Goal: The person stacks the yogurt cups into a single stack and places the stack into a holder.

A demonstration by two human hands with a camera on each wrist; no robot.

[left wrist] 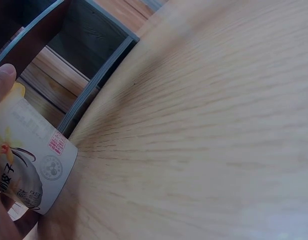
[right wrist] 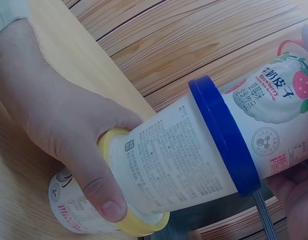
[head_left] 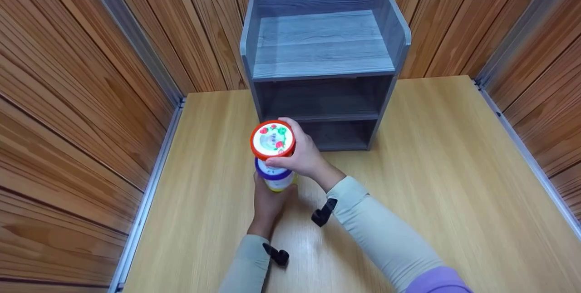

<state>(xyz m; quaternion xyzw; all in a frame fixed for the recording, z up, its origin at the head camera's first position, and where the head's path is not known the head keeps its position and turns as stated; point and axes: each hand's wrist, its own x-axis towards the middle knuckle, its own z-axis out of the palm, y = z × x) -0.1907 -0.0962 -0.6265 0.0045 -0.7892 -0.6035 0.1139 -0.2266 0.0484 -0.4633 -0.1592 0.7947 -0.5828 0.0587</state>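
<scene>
Three paper drink cups stand stacked one on another. The top one is a red-lidded strawberry cup (head_left: 272,140); my right hand (head_left: 305,150) grips it from the right, fingers and thumb around its rim. Under it is a white cup with a blue lid (right wrist: 181,155), which the right wrist view shows between the other two. At the bottom, a yellow-lidded cup (left wrist: 41,155) stands on the tabletop. My left hand (head_left: 268,200) holds this bottom cup, its thumb lying across the yellow lid in the right wrist view.
A grey wooden shelf unit (head_left: 322,43) with an open top and two compartments stands behind the cups, against the back wall. Wood-panelled walls (head_left: 81,80) enclose the light wooden table (head_left: 435,161) at the left, back and right.
</scene>
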